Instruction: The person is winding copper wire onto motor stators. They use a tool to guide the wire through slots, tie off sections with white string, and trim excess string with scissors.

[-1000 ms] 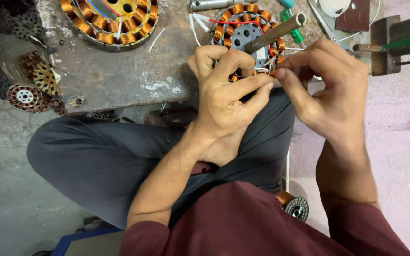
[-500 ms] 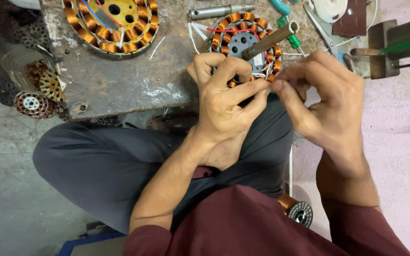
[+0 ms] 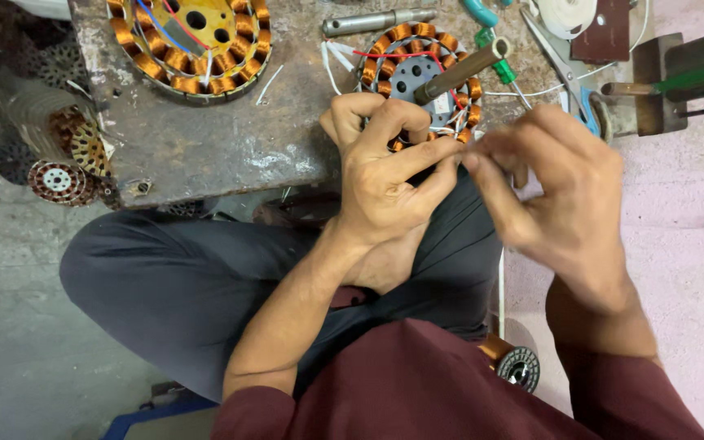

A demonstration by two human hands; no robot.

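The round stator with copper-wound coils and a grey metal shaft point(image 3: 421, 77) sits at the near edge of the worn grey workbench point(image 3: 222, 147), close enough to reach from a cross-legged seat. The left hand point(image 3: 385, 175) pinches something fine at its rim, probably wire. The right hand point(image 3: 560, 191) meets it with fingertips pinched too, so whatever it is stays taut between them.
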